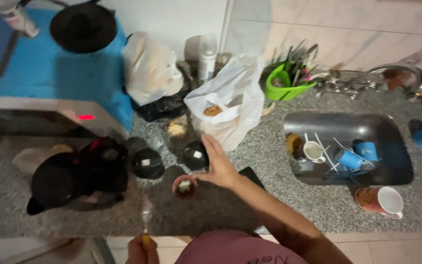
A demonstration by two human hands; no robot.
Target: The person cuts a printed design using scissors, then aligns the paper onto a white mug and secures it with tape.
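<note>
So the right hand (218,166) reaches out over a speckled grey granite counter (269,161), fingers loosely spread and open, not gripping anything. Its thumb side sits right next to a small pink cup (185,186) with something pale and lumpy inside; I can't tell if skin actually touches the rim. The fingertips are near a round black bowl (195,155) with a small white cube in it, and a second black bowl (147,163) just like it sits to the left.

The left hand (141,250) is down at the bottom edge, mostly cut off, closed around the yellowish handle of a spoon (146,213). The metal spoon points up toward the cups and looks blurry.

Behind the bowls there's a crinkly white plastic bag (230,100) with something round and brown showing through, plus another bag (148,68), puffier, leaning on the wall. A green plastic caddy (283,85) holds utensils, too jumbled to pick apart. The steel sink (348,146) has a white mug, blue cups and thin sticks piled in it. A white-lined mug (384,200) lies tipped on the counter beside it.

On the left there's a dark heap of black fabric (74,176); I honestly can't make out what it is. A black hat (83,27) rests on a blue surface above.
</note>
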